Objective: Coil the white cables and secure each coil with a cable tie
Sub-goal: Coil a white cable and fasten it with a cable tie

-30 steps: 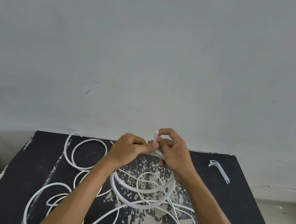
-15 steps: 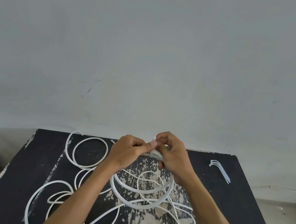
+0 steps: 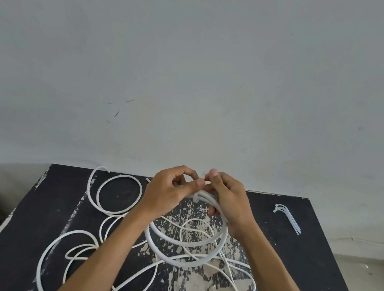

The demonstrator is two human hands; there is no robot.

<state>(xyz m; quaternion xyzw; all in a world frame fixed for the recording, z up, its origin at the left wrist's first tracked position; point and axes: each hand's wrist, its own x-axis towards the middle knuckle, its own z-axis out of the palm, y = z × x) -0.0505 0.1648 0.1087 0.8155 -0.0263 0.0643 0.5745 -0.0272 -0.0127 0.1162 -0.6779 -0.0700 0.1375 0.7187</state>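
Note:
A white cable coil [image 3: 183, 262] of several turns hangs tilted over the black table [image 3: 56, 200], its low side near the tabletop. My right hand [image 3: 232, 204] grips the coil's top with its lower fingers curled under the strands. A white cable tie [image 3: 195, 197] wraps those strands, its head showing just left of that hand. My left hand [image 3: 168, 191] has curled fingers, and its thumb reaches right to meet my right fingertips above the tie. The tie's tail is hidden between the fingertips.
Loose white cable [image 3: 120, 180] lies in loops over the table's left and front, some under the coil. A small bunch of spare cable ties [image 3: 289, 218] lies at the back right. A pale wall stands directly behind the table.
The tie's tail, sticking up between my hands a second ago, is now hidden by my fingertips. Both hands stay at the coil's top, and my left fingers have curled more.

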